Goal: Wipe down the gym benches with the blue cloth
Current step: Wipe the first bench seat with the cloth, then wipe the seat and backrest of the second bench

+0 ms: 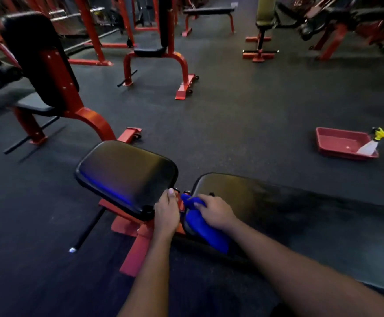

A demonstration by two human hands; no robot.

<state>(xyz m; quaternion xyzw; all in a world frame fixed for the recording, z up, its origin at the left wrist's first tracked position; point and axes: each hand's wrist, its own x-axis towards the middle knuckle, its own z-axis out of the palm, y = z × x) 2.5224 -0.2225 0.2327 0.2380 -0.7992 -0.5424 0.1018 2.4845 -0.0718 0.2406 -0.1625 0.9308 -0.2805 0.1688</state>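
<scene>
A black padded bench on a red frame stands right in front of me, with a seat pad (127, 177) at left and a long back pad (289, 209) stretching to the right. My right hand (216, 212) presses the blue cloth (206, 229) onto the near end of the back pad, beside the gap between the pads. My left hand (167, 213) grips the near right edge of the seat pad, thumb up at the gap. Most of the cloth hangs over the pad's front edge.
A red tray (337, 143) with a yellow-topped spray bottle (373, 143) lies on the dark rubber floor at right. Another upright bench (47, 72) stands at left, and further red-framed benches (156, 51) and machines fill the back.
</scene>
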